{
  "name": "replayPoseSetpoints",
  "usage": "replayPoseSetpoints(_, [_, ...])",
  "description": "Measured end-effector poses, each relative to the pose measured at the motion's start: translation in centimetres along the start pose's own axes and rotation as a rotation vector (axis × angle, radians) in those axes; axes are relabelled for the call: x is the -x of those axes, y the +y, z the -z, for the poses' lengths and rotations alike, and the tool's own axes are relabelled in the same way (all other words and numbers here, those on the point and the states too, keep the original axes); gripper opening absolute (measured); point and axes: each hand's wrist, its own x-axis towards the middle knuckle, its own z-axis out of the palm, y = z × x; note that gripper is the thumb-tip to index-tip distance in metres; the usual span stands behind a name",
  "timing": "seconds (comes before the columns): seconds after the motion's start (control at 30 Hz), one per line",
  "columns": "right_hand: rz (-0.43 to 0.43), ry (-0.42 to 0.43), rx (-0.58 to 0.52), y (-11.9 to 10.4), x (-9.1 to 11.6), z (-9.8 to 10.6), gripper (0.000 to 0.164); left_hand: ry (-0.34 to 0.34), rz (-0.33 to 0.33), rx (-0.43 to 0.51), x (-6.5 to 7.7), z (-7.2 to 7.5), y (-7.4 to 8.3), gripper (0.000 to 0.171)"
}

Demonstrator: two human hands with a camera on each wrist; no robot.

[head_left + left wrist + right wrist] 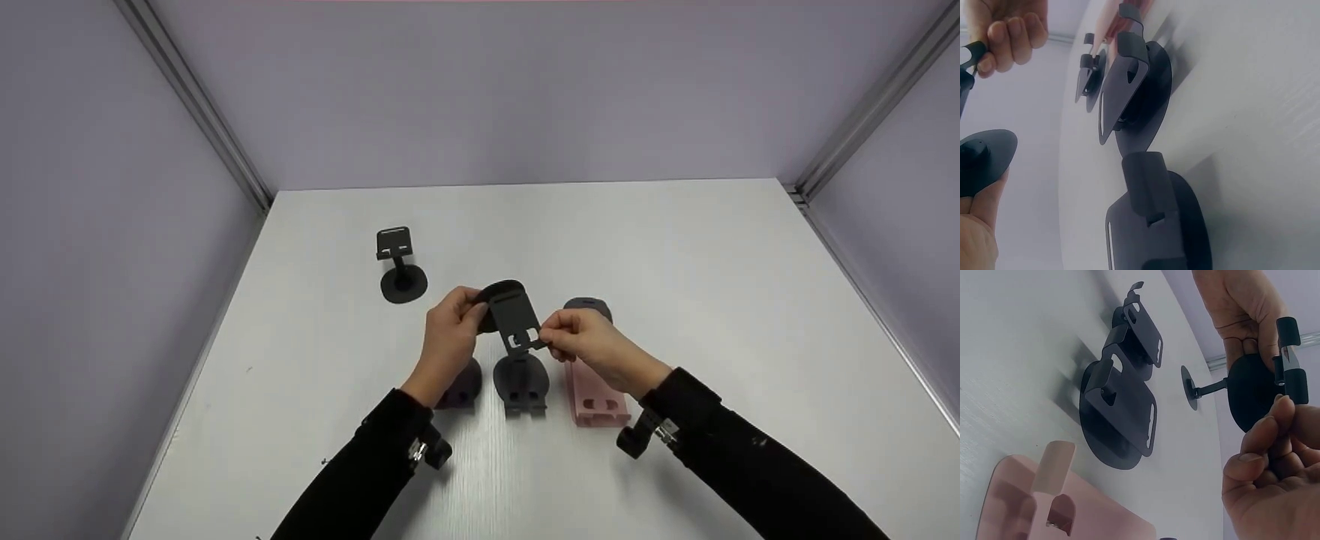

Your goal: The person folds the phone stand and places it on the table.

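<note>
Both hands hold a black phone stand (514, 315) above the table. My left hand (450, 334) grips its round base at the edge, thumb on the near side. With thumb and fingertips, my right hand (592, 345) pinches the lower corner of its plate, by the hooked lip. In the right wrist view the held stand's two hooks (1296, 385) are close to the right fingertips. Below the hands lie a dark folded phone stand (521, 386) and another folded one (461, 386), partly hidden by the left wrist. A pink phone stand (598, 397) lies under the right hand.
Toward the back left an unfolded black phone stand (403, 270) stands upright on its round base. Another dark grey stand (589, 304) shows behind the right hand. The white table (675, 240) is bordered by pale walls (480, 90) at the back and sides.
</note>
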Motion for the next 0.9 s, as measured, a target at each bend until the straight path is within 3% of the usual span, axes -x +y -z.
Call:
replayPoseSetpoints(0.53, [0.005, 0.012, 0.008, -0.08, 0.13, -0.12, 0.015, 0.017, 0.116, 0.113, 0.13, -0.28, -0.02, 0.009])
replayPoseSetpoints(0.9, [0.02, 0.048, 0.015, 0.1, -0.05, -0.4, 0.014, 0.002, 0.242, 0.3, 0.17, -0.55, 0.65, 0.013])
